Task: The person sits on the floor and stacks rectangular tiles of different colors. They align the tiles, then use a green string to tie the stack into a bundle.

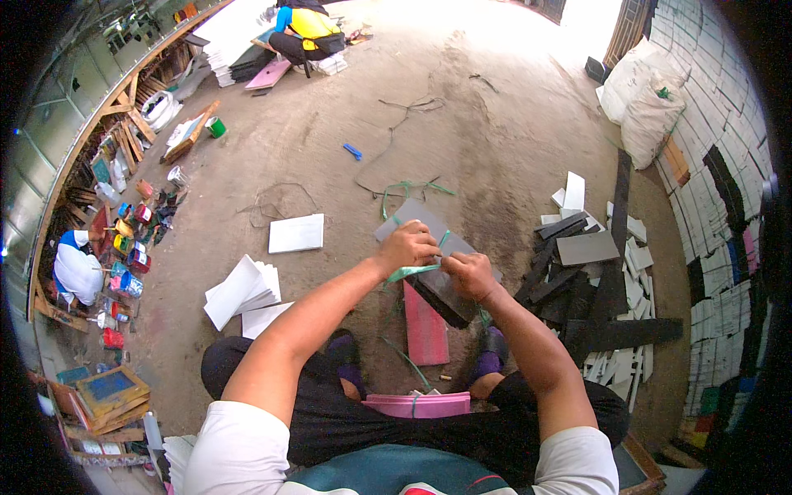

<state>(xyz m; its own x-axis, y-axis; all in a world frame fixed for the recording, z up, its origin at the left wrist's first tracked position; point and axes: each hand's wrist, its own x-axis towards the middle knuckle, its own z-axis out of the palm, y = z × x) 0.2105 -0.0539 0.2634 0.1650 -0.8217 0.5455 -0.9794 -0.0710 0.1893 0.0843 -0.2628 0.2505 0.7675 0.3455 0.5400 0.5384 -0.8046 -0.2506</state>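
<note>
In front of me lies a stack of dark grey sheets [410, 214], set slantwise, with green plastic twine [409, 272] running round and across it. My left hand [412, 247] is closed on the twine above the middle of the stack. Just to its right, my right hand [472, 275] is closed too, its fingers pinching the twine close to the sheets. The fingertips partly hide the spot where the strands meet. Under the stack's near side, a pink board [426, 327] sticks out toward me. Nearer still, pink sheets [421, 405] lie between my legs, with a green strand across them.
White sheets [247, 290] lie on the floor at left. Black and white offcuts [587, 256] are heaped at right beside a wall of stacked sheets [718, 124]. A blue tool [352, 152] lies ahead. Two other people crouch, far ahead and at left by paint cans [132, 252].
</note>
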